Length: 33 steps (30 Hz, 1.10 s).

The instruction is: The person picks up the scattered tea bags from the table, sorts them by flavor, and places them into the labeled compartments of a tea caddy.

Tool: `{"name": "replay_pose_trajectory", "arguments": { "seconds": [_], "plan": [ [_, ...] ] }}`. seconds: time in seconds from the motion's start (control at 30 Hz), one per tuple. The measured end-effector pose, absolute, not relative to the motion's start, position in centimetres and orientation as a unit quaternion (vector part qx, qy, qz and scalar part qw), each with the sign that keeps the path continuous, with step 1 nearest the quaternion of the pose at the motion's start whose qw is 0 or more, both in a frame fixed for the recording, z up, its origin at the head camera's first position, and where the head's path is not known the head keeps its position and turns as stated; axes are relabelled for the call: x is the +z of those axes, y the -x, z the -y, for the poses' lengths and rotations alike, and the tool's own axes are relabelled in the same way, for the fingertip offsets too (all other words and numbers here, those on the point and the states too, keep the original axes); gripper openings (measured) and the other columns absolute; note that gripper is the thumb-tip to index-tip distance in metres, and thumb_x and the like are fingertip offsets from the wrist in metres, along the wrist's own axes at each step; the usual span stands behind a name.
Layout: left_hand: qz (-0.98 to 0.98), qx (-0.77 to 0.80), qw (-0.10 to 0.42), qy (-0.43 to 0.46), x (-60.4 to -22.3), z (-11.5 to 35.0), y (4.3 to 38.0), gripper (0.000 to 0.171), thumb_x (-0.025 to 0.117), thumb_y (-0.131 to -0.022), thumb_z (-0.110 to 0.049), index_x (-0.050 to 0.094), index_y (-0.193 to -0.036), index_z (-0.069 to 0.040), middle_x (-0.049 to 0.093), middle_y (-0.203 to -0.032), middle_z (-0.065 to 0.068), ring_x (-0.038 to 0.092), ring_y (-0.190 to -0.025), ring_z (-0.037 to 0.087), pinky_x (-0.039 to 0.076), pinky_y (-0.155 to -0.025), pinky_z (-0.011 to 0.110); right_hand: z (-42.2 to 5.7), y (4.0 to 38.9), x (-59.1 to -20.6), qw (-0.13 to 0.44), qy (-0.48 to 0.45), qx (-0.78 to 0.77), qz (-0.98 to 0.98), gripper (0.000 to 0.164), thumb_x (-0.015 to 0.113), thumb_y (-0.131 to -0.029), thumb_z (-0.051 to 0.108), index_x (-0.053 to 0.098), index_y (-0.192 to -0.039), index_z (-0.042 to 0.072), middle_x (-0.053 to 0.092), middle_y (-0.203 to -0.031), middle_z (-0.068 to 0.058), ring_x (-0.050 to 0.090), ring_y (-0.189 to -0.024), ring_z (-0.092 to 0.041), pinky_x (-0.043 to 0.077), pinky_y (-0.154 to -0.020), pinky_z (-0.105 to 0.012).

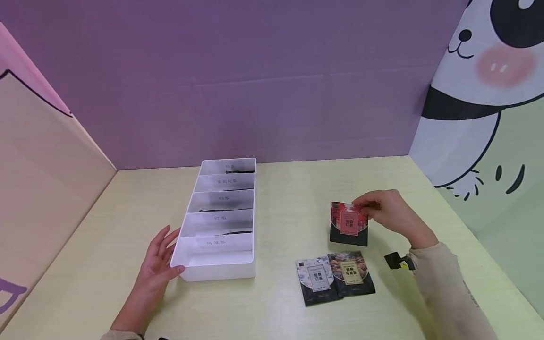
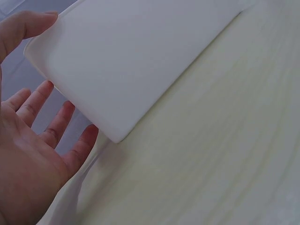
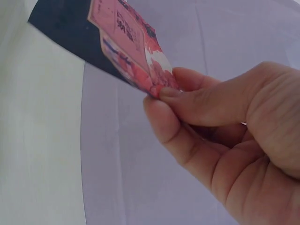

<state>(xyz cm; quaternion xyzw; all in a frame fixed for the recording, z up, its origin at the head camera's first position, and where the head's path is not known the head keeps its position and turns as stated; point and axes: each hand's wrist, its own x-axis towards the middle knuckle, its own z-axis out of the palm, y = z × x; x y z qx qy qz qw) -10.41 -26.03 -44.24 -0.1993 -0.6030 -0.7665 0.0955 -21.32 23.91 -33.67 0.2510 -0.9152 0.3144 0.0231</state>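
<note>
My right hand point(image 1: 391, 213) pinches a red and black tea sachet point(image 1: 349, 225) by its upper right corner, thumb against fingers, and holds it upright above the table. In the right wrist view the same sachet point(image 3: 126, 47) slants up from the fingertips. At the near left corner of a white divided box point(image 1: 218, 273), my left hand point(image 1: 158, 267) touches the wall with spread, fairly straight fingers, the thumb by the front. The left wrist view shows fingertips along the box's edge point(image 2: 117, 70). Below the held sachet lie a white-and-black sachet point(image 1: 318, 281) and a brown-and-black sachet point(image 1: 352, 275), edges overlapping.
The box has several labelled compartments in a row; dark sachet edges show in the farther ones, and the nearest compartment point(image 1: 212, 257) shows its bare floor. A purple wall point(image 1: 263, 94) stands behind the pale table point(image 1: 293, 198), with printed panels at both sides.
</note>
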Motion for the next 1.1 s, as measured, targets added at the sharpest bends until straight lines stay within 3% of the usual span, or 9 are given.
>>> {"name": "replay_pose_trajectory", "arguments": {
  "seconds": [0.6,1.1],
  "plan": [
    [0.602,-0.769,0.092,0.195,-44.3,26.1,10.5,0.093,0.041,-0.078,0.032,0.030,-0.155,-0.018,0.046,-0.147,-0.006,0.048,-0.124,0.010,0.044,-0.097,0.019,-19.8,22.1,-32.8,0.028,-0.285,0.349,0.892,0.021,0.066,-0.086,-0.012,0.072,-0.106,-0.007,0.073,-0.099,-0.017,0.069,-0.082,-0.024,0.058,-0.074,-0.040],
    [0.615,-0.762,0.091,0.181,-44.1,26.1,10.4,0.090,0.041,-0.080,0.030,0.029,-0.154,-0.019,0.046,-0.147,-0.007,0.047,-0.124,0.010,0.044,-0.097,0.018,-15.9,22.7,-31.8,0.054,-0.309,0.364,0.877,0.023,0.066,-0.087,-0.011,0.073,-0.108,-0.006,0.073,-0.101,-0.016,0.070,-0.084,-0.024,0.059,-0.075,-0.038]
  ]
}}
